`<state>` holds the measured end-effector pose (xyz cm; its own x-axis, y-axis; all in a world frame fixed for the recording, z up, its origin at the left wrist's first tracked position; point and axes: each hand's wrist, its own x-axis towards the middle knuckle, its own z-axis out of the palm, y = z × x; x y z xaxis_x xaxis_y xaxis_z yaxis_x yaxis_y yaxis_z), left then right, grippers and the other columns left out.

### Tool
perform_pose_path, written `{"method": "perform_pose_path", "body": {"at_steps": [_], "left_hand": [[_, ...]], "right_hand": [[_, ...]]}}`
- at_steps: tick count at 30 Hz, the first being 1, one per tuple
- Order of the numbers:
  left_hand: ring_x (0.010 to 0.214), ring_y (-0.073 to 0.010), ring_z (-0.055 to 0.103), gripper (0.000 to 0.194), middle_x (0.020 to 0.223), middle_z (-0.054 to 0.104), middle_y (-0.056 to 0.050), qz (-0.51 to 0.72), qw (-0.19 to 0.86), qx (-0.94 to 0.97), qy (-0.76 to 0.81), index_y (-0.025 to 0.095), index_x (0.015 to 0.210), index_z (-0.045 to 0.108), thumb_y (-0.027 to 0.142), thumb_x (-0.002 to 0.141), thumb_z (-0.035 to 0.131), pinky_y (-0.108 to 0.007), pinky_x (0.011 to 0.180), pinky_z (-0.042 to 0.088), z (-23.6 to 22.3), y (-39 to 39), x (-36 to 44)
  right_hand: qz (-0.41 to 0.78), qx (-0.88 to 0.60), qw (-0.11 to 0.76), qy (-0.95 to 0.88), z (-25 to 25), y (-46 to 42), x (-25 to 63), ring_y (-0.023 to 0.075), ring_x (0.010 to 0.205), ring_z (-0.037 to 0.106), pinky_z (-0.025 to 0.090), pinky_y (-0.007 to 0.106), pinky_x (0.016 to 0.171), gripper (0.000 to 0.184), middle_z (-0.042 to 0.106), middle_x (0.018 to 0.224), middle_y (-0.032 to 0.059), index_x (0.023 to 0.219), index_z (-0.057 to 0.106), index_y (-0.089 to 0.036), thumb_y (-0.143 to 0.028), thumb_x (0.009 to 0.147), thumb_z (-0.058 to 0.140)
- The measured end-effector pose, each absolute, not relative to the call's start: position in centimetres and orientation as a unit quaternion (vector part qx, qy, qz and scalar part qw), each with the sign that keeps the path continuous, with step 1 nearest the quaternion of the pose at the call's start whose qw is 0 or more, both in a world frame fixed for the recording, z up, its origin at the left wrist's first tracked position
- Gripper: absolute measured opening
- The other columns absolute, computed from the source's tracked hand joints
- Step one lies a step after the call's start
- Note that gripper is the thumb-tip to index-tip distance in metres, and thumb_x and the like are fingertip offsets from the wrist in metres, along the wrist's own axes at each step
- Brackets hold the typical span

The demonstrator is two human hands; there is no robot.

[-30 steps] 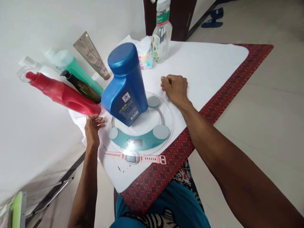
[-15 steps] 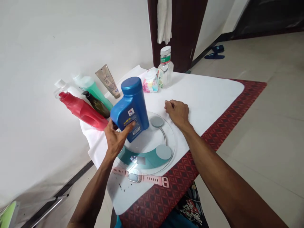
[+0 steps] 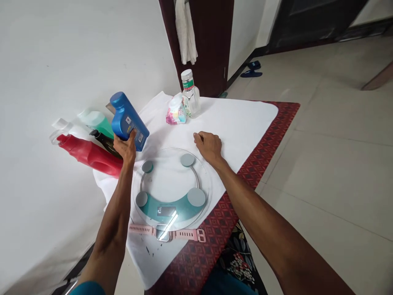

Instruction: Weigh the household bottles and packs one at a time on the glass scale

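Observation:
A blue plastic bottle (image 3: pixel 127 119) is in my left hand (image 3: pixel 126 147), gripped by its lower part and tilted. It is beyond the far left edge of a round glass scale (image 3: pixel 168 176), in front of the other bottles. The scale has grey foot pads, a green band and a lit display. My right hand (image 3: pixel 208 145) rests on the white cloth to the right of the scale, fingers curled in with nothing seen in them. A pink-strapped watch (image 3: pixel 163 232) lies along the scale's near edge.
At the left stand a red bottle (image 3: pixel 89 151), a dark pump bottle (image 3: pixel 106 143) and a green bottle (image 3: pixel 98 121). A colourful pack (image 3: pixel 176 110) and a clear jar (image 3: pixel 192 98) are at the back. The white cloth (image 3: pixel 239 123) covers a red patterned one (image 3: pixel 260 159).
My left hand has lifted the blue bottle off the scale and carried it left and away, and it now hides most of the brown tube. My right hand keeps its curled pose; the view has shifted.

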<state>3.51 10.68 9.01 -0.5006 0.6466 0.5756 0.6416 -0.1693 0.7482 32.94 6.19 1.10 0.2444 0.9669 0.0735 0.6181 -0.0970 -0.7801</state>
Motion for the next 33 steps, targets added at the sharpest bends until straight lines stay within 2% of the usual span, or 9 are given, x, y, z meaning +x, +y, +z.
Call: {"method": "perform_pose_path", "body": {"at_steps": [10, 15, 18, 20, 23, 25, 28, 31, 33], "left_hand": [[0.132, -0.0406, 0.08, 0.049, 0.12, 0.082, -0.017, 0.567, 0.018, 0.454, 0.687, 0.024, 0.114, 0.066, 0.038, 0.081, 0.099, -0.057, 0.12, 0.06, 5.5, 14.5, 2.8], [0.146, -0.0454, 0.072, 0.072, 0.141, 0.076, -0.025, 0.575, 0.038, 0.461, 0.675, 0.021, 0.131, 0.059, 0.045, 0.08, 0.105, -0.064, 0.127, 0.055, 5.9, 14.1, 2.0], [0.165, -0.0508, 0.054, 0.095, 0.166, 0.058, -0.03, 0.592, -0.044, 0.52, 0.614, 0.018, 0.149, 0.056, 0.068, 0.084, 0.102, -0.072, 0.14, 0.038, 6.4, 11.7, 3.1], [0.178, -0.0513, 0.035, 0.105, 0.181, 0.043, -0.029, 0.575, -0.102, 0.584, 0.564, 0.019, 0.162, 0.051, 0.072, 0.086, 0.1, -0.071, 0.148, 0.024, 6.8, 10.4, 5.0], [0.182, -0.0483, 0.03, 0.102, 0.185, 0.04, -0.029, 0.507, -0.076, 0.691, 0.51, 0.019, 0.169, 0.048, 0.054, 0.09, 0.102, -0.068, 0.151, 0.021, 7.3, 11.3, 9.4], [0.177, -0.0508, 0.037, 0.104, 0.176, 0.05, -0.03, 0.462, 0.012, 0.709, 0.533, 0.018, 0.165, 0.052, 0.046, 0.082, 0.107, -0.068, 0.148, 0.028, 7.3, 14.1, 12.8], [0.173, -0.0593, 0.04, 0.113, 0.172, 0.051, -0.036, 0.405, 0.126, 0.678, 0.6, 0.015, 0.161, 0.052, 0.04, 0.07, 0.115, -0.072, 0.14, 0.036, 7.0, 19.0, 17.4], [0.168, -0.0632, 0.044, 0.118, 0.173, 0.048, -0.039, 0.358, 0.166, 0.646, 0.653, 0.014, 0.159, 0.051, 0.035, 0.065, 0.118, -0.073, 0.135, 0.038, 6.3, 22.4, 20.5], [0.165, -0.0622, 0.047, 0.11, 0.172, 0.051, -0.038, 0.345, 0.18, 0.63, 0.672, 0.015, 0.154, 0.054, 0.03, 0.065, 0.118, -0.072, 0.134, 0.038, 5.8, 23.4, 21.6]], "right_hand": [[0.236, -0.701, 0.36, -0.568, 0.9, 6.4, 33.0, 0.0294, 0.094, 0.077, 0.037, 0.037, 0.08, 0.041, 0.087, 0.094, 0.0093, 0.08, 0.067, -0.026, -0.031, 0.119, 0.054], [0.243, -0.702, 0.353, -0.568, 1.3, 6.3, 33.0, 0.0284, 0.094, 0.076, 0.036, 0.037, 0.08, 0.043, 0.088, 0.098, 0.01, 0.081, 0.068, -0.026, -0.032, 0.12, 0.052], [0.241, -0.705, 0.344, -0.572, 1.4, 6.2, 33.0, 0.0285, 0.096, 0.077, 0.036, 0.037, 0.08, 0.041, 0.09, 0.103, 0.0106, 0.084, 0.07, -0.025, -0.031, 0.121, 0.051], [0.232, -0.706, 0.339, -0.577, 1.2, 6.3, 33.0, 0.0289, 0.096, 0.076, 0.035, 0.037, 0.079, 0.041, 0.089, 0.1, 0.0108, 0.086, 0.072, -0.025, -0.031, 0.121, 0.051], [0.224, -0.7, 0.343, -0.585, 1.0, 6.3, 33.0, 0.0286, 0.095, 0.076, 0.035, 0.037, 0.079, 0.041, 0.088, 0.097, 0.0096, 0.088, 0.074, -0.025, -0.032, 0.121, 0.051], [0.224, -0.698, 0.345, -0.586, 1.0, 6.3, 33.0, 0.0284, 0.095, 0.076, 0.035, 0.037, 0.079, 0.041, 0.088, 0.098, 0.0091, 0.089, 0.074, -0.025, -0.032, 0.122, 0.051], [0.234, -0.703, 0.336, -0.582, 1.3, 6.2, 33.1, 0.028, 0.097, 0.078, 0.036, 0.037, 0.08, 0.041, 0.089, 0.102, 0.0095, 0.09, 0.074, -0.025, -0.032, 0.123, 0.051], [0.243, -0.708, 0.321, -0.58, 1.7, 6.1, 33.1, 0.0276, 0.1, 0.079, 0.036, 0.037, 0.082, 0.042, 0.091, 0.106, 0.0094, 0.091, 0.075, -0.025, -0.033, 0.124, 0.05], [0.243, -0.709, 0.313, -0.583, 1.8, 6.1, 33.2, 0.0277, 0.102, 0.08, 0.037, 0.037, 0.082, 0.042, 0.091, 0.109, 0.0093, 0.093, 0.075, -0.025, -0.033, 0.125, 0.049]]}}
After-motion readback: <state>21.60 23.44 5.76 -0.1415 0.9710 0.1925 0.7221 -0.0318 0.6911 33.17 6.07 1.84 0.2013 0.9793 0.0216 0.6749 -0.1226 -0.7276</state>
